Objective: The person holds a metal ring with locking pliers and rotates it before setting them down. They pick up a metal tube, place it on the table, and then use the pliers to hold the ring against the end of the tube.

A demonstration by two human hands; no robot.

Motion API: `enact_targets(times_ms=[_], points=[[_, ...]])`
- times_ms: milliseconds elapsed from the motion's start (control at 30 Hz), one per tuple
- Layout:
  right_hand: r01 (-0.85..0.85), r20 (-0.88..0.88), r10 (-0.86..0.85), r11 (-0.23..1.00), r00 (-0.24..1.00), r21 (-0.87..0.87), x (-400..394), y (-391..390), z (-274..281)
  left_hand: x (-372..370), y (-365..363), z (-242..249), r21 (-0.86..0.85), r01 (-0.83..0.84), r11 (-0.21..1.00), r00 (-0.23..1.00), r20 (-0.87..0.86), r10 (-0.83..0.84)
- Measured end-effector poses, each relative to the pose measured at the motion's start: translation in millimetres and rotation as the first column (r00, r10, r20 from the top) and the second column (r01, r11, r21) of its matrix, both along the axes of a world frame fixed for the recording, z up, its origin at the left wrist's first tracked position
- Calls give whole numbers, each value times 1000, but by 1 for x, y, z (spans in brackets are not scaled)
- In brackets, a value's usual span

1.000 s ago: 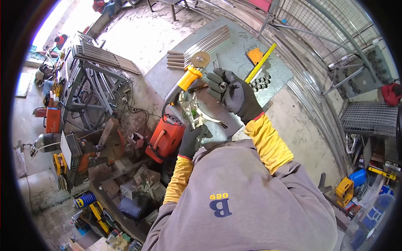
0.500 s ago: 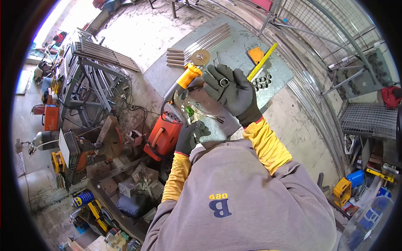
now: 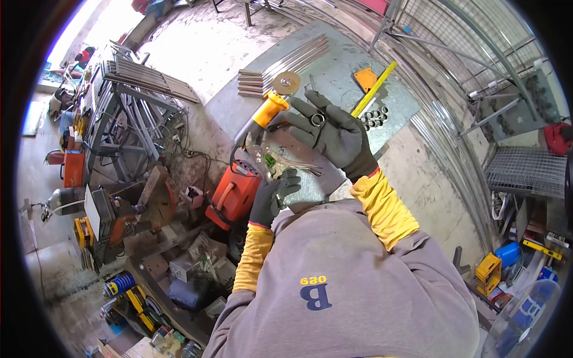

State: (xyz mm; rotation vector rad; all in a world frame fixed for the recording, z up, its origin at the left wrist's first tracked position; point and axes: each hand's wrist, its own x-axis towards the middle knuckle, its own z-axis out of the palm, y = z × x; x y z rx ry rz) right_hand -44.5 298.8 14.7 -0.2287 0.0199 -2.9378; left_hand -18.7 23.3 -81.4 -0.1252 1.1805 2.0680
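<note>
My right hand [image 3: 340, 140], in a dark glove, is turned palm up with its fingers spread, and a small metal ring [image 3: 317, 119] rests on the fingers. Lower and to the left, my left hand [image 3: 271, 194] has its gloved fingers curled round metal locking pliers [image 3: 277, 162]. The pliers' curved jaws point up and away, near an orange-handled tool [image 3: 270, 109]. Several short dark rings [image 3: 375, 118] stand on the metal sheet [image 3: 391, 113] beyond my right hand, beside a yellow ruler [image 3: 376, 88].
Metal strips [image 3: 298, 62] and a round disc [image 3: 286, 82] lie on the sheet, with an orange-yellow piece [image 3: 364, 79] to their right. A red machine [image 3: 231, 194] stands left of my left hand. Farther left are a metal frame [image 3: 134, 110] and a cut-off saw [image 3: 155, 194].
My right hand has shifted slightly down and its fingers have spread wider, with the ring still on them. My left hand and the pliers have moved slightly up.
</note>
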Motion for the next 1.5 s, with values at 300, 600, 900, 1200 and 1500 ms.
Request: enact_targets(times_ms=[300,600,900,1200,1500], points=[[-163,60,156,976,986,145,28,24,-14,10,-99,41,-308,-395,865,690,-721,59],[-76,366,-105,891,925,447,97,50,-79,-5,-104,53,-269,-795,543,-35,-874,-484],[30,283,-251,794,925,607,115,59,-67,-6,12,60,-792,-329,514,244,-598,-764],[19,226,-273,674,935,738,126,64,-60,-57,26,50,-789,-244,564,-157,-542,-825],[44,270,-437,587,858,809,117,62,-43,-213,60,124,-468,-617,632,17,-811,-584]])
